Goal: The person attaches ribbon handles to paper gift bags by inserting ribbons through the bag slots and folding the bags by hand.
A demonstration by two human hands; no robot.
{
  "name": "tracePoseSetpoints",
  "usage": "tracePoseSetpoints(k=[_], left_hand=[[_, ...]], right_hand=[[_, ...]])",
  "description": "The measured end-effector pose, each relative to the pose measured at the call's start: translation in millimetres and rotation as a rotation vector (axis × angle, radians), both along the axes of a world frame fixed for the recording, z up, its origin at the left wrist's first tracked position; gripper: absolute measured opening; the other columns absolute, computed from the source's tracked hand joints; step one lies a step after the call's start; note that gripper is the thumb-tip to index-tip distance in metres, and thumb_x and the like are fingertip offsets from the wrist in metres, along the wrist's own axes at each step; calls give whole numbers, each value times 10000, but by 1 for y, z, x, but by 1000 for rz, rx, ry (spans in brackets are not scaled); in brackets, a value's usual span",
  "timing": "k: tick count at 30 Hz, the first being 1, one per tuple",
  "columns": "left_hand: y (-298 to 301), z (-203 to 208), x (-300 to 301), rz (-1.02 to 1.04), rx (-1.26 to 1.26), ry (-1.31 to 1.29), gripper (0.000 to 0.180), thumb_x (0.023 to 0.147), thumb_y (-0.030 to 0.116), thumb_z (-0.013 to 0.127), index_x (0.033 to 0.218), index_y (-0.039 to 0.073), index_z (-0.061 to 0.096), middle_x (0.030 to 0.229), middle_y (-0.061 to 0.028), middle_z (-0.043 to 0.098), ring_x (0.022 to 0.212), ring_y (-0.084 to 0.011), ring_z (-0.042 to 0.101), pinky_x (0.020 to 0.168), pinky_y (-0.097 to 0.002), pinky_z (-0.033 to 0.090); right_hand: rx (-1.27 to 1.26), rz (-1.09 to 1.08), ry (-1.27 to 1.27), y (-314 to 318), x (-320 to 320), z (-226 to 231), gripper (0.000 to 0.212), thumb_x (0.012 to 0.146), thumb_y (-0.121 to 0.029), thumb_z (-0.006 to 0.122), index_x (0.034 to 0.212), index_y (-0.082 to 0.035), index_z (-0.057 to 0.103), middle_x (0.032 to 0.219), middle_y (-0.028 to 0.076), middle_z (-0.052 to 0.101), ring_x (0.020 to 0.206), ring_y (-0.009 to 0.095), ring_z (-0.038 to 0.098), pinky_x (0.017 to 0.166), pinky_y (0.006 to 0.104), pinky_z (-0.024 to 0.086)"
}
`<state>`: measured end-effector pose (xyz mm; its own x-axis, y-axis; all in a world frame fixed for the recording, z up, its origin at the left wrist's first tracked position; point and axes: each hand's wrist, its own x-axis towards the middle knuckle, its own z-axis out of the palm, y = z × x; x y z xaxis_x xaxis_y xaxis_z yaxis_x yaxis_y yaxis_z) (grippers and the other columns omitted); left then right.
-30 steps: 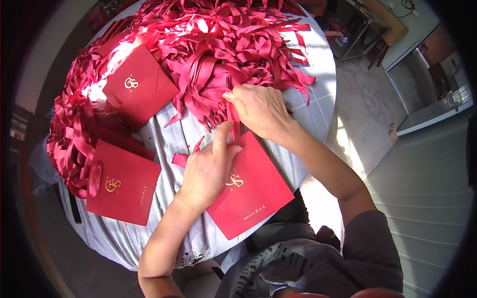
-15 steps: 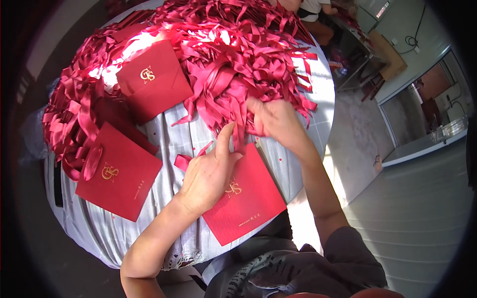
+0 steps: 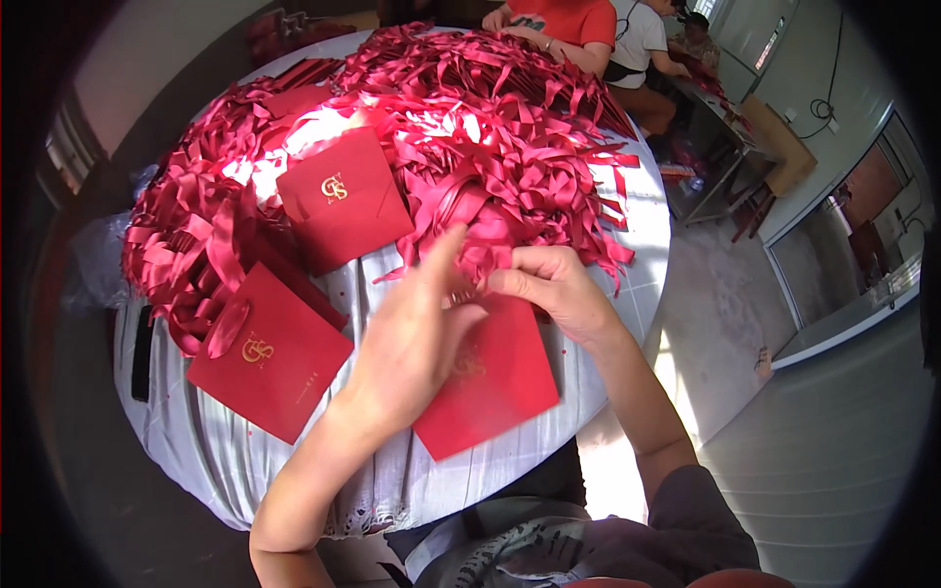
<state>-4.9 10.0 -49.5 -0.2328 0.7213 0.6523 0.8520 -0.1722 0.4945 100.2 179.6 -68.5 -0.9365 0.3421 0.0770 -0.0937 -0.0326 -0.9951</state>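
A red paper gift bag (image 3: 505, 377) with a gold emblem lies flat in front of me at the table's near edge. Over its upper left part is my left hand (image 3: 407, 338), smeared by motion, its index finger and thumb apart. My right hand (image 3: 557, 292) pinches the pink-red ribbon (image 3: 487, 260) at the bag's top edge; the fingertips partly hide it. A second red bag with a ribbon handle (image 3: 279, 358) lies to the left. Beyond it rests another red bag (image 3: 343, 201), up against the ribbon heap.
A large heap of ribboned red bags (image 3: 510, 127) covers the far half of the round table with its white cloth (image 3: 392, 480). A person in a red top (image 3: 569, 29) sits across the table. Others work at a bench (image 3: 720, 118) at the far right.
My right hand has come down nearer the bag's top edge, pinching ribbon there. My left hand's finger and thumb have spread wider. The view has shifted, bringing the person in red into sight.
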Motion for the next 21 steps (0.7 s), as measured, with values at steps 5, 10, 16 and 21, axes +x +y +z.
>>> tracePoseSetpoints(k=[5,10,16,21], left_hand=[[-44,39,-7,478,126,-19,50,876,-13,568,921,-20,545,792,-147,534,695,-295,530,635,-362,419],[-72,24,-4,285,-341,-390,441,991,302,440,844,-66,633,729,-219,593,736,-324,594,680,-374,462],[-57,13,-20,-99,-249,-1007,340,971,283,541,1063,-23,656,911,-1,661,888,-63,569,825,-237,440],[-47,13,-32,-317,-9,-1283,181,957,176,543,1001,16,615,1115,-178,651,1092,-264,615,904,-376,514]], right_hand=[[31,-142,238,3,3,17,107,905,-94,637,848,-3,638,724,-46,592,661,8,515,570,180,412],[229,-212,358,-6,0,27,124,892,-93,655,827,6,616,712,-48,579,668,7,484,579,183,402],[564,-265,431,-16,-6,25,146,844,-46,678,799,32,563,665,66,500,611,110,471,579,262,402],[756,-261,428,-25,-11,22,165,847,-37,664,774,21,528,663,112,457,578,195,465,557,305,394]])
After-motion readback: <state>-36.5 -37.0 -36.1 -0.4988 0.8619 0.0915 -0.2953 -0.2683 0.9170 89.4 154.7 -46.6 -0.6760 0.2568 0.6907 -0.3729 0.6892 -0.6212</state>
